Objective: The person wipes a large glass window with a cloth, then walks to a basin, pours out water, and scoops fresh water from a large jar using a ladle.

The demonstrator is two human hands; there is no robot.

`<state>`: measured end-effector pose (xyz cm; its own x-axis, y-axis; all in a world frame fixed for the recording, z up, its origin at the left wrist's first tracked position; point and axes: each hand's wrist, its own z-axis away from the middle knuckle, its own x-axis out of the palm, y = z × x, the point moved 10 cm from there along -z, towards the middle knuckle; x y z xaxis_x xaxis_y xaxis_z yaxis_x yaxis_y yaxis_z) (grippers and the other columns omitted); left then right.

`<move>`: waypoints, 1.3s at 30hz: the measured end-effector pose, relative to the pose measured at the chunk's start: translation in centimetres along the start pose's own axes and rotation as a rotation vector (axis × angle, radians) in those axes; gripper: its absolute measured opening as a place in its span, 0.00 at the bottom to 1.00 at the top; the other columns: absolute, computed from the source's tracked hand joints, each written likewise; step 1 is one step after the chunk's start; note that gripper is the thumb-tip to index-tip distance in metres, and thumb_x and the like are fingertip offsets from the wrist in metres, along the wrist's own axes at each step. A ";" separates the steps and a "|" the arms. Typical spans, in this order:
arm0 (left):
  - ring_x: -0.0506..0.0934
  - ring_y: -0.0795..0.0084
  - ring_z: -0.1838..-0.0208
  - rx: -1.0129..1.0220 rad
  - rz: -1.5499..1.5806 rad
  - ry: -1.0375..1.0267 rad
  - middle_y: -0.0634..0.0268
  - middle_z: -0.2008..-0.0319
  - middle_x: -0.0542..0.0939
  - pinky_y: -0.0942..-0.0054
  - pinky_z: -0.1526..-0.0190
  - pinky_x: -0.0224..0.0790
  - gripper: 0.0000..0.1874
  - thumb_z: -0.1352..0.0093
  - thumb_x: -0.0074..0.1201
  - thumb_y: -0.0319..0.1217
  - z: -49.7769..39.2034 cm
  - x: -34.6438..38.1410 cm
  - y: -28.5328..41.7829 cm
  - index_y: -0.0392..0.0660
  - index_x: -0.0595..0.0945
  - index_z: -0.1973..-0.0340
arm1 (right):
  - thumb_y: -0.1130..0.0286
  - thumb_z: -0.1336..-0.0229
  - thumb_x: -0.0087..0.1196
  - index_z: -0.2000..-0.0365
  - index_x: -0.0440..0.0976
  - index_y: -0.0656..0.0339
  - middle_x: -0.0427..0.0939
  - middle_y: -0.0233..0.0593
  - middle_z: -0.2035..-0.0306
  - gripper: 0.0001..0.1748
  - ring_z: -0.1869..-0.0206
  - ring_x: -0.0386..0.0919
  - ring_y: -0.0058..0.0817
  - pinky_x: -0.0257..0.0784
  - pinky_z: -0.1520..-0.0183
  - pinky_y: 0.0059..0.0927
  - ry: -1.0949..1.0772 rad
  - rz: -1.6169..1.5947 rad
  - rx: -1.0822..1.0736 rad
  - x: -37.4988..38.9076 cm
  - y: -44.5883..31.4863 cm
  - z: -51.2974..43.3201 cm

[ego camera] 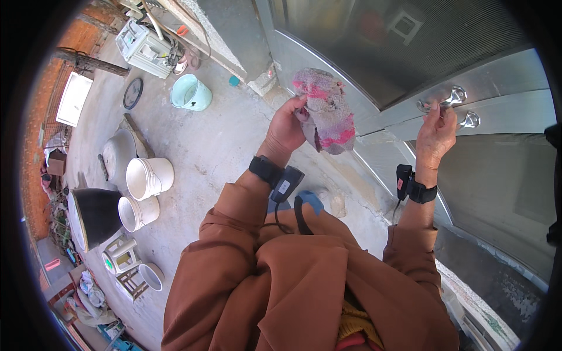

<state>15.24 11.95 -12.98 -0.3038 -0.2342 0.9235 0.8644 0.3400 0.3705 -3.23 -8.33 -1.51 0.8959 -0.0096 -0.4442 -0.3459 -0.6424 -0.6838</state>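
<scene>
A worn grey and pink cloth [331,114] is gripped in my left hand [287,127], held up before the metal double door [380,125]. My right hand [437,131] is at the upper of two shiny metal door handles [456,95], with its thumb and fingers closed on the handle's near part. Just below it, the second handle [470,120] sits partly behind my fingers. Both door leaves have dark glass panels [395,44]. Each wrist wears a black strap with a small device.
A light green bucket [191,92] stands on the concrete floor, with white buckets [150,177], a large black tub [96,217] and a plastic stool [120,254] farther left. A washing machine [145,48] is at the upper left. A raised sill [263,83] runs along the door.
</scene>
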 end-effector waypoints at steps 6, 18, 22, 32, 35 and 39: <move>0.75 0.71 0.59 0.108 -0.184 0.349 0.62 0.63 0.77 0.71 0.52 0.70 0.19 0.38 0.55 0.28 4.9 -6.9 4.0 0.42 0.72 0.52 | 0.71 0.39 0.52 0.55 0.68 0.67 0.77 0.41 0.60 0.15 0.60 0.77 0.25 0.74 0.56 0.26 -0.071 -0.078 0.033 0.8 1.4 0.4; 0.75 0.69 0.54 0.360 -0.143 0.915 0.61 0.59 0.77 0.68 0.47 0.68 0.16 0.34 0.53 0.33 36.2 -22.1 17.3 0.41 0.72 0.53 | 0.69 0.39 0.50 0.44 0.62 0.69 0.75 0.47 0.58 0.24 0.62 0.79 0.34 0.75 0.61 0.29 -0.723 -0.175 0.467 13.9 -0.9 19.4; 0.75 0.70 0.56 0.532 -0.149 0.930 0.62 0.60 0.78 0.68 0.49 0.69 0.17 0.35 0.55 0.35 46.2 -21.4 21.0 0.42 0.73 0.54 | 0.69 0.41 0.52 0.46 0.63 0.71 0.76 0.46 0.59 0.25 0.61 0.79 0.31 0.75 0.60 0.27 -1.228 -0.107 0.248 21.8 -8.6 30.6; 0.77 0.75 0.63 0.736 -0.120 1.267 0.66 0.65 0.79 0.75 0.58 0.71 0.15 0.34 0.55 0.37 61.6 -20.5 18.3 0.41 0.75 0.58 | 0.71 0.45 0.56 0.52 0.69 0.70 0.78 0.44 0.66 0.21 0.65 0.77 0.26 0.73 0.61 0.25 -1.816 -0.155 -0.318 28.7 -24.4 43.7; 0.77 0.73 0.62 0.835 0.022 1.412 0.65 0.65 0.79 0.72 0.57 0.71 0.14 0.34 0.55 0.38 66.8 -21.5 15.1 0.41 0.77 0.60 | 0.70 0.46 0.57 0.52 0.70 0.69 0.78 0.47 0.67 0.21 0.66 0.77 0.29 0.73 0.62 0.27 -1.871 -0.203 -0.421 31.2 -27.1 45.3; 0.77 0.66 0.55 0.999 0.189 1.401 0.61 0.58 0.79 0.64 0.50 0.70 0.17 0.32 0.52 0.40 70.5 -22.2 11.7 0.40 0.77 0.55 | 0.68 0.47 0.58 0.53 0.70 0.69 0.78 0.50 0.66 0.22 0.66 0.78 0.35 0.73 0.61 0.32 -1.901 -0.254 -0.469 33.9 -29.1 46.5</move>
<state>3.87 85.38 -22.12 0.7833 -0.4936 0.3779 0.1177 0.7146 0.6895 24.28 45.68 -23.56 -0.6090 0.5860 -0.5345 0.0932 -0.6163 -0.7819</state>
